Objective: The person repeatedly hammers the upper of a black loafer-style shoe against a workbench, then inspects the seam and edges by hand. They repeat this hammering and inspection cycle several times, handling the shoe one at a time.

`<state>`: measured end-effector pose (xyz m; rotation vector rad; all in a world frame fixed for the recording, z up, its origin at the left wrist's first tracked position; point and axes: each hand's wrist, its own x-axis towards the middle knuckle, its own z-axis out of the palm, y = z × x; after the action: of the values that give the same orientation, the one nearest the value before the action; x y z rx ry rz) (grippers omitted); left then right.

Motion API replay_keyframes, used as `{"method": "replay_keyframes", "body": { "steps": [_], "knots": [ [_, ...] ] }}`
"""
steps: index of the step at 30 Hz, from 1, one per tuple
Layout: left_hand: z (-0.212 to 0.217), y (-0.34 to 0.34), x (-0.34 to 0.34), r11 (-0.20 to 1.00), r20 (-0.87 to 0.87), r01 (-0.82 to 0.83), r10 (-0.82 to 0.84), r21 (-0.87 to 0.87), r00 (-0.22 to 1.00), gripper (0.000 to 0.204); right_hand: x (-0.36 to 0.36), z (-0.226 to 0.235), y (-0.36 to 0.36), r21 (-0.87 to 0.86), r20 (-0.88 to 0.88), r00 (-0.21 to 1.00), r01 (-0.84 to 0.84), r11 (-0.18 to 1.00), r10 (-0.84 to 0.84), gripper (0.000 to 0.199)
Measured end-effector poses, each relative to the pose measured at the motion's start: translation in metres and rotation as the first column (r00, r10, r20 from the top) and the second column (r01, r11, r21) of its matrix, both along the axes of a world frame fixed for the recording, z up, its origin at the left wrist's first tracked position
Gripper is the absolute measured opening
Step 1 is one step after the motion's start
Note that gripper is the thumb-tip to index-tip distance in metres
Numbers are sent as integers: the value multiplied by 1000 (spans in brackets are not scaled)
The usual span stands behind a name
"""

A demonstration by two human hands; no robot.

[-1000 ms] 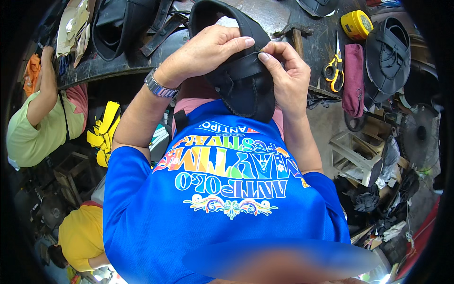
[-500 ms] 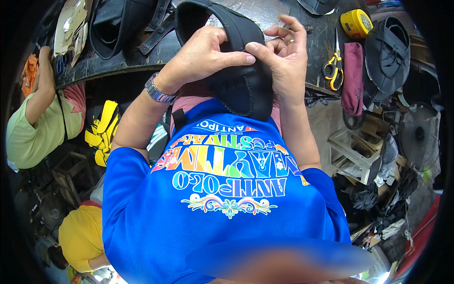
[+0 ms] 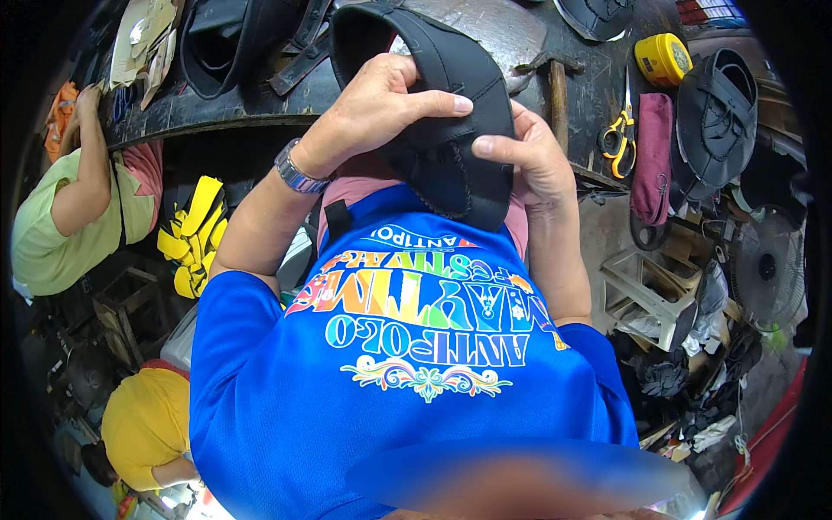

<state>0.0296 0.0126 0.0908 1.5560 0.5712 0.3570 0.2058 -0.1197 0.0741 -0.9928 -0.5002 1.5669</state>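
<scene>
Between my hands is a black leather shoe upper, its opening at the far left and a stitched, curved end hanging near my lap. My left hand closes on the rim of the opening, thumb pressed on the outer face and fingers curled inside. On the other edge, my right hand pinches the leather, with the thumb in front and most fingers hidden behind it. A hammer with a wooden handle lies just beyond my right hand, beside a grey slab.
Yellow-handled scissors, a maroon pouch, a yellow tub and a laced black upper are on the right. Another black upper sits on the dark table at left. Two people work at left; a fan stands right.
My right hand has moved down and right along the upper, its raised fingers now behind the edge. The upper is turned flatter toward me. The hammer has come into fuller view.
</scene>
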Motion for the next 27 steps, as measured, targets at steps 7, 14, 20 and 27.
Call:
{"method": "replay_keyframes", "body": {
  "steps": [7,14,20,27],
  "knots": [
    [-4,-2,-1,995,73,-73,69,63,995,32,-10,11,-1,-15,137,989,55,998,-52,45],
    [-6,-3,0,994,143,-89,79,67,987,33,-16,14,-3,52,139,986,86,995,-92,43],
    [-8,-6,4,977,149,-129,103,172,983,33,-20,12,0,31,165,977,131,991,-134,39],
    [-7,-4,6,989,98,-91,79,118,992,32,-10,7,6,-46,126,989,88,995,-82,33]
  ]
}}
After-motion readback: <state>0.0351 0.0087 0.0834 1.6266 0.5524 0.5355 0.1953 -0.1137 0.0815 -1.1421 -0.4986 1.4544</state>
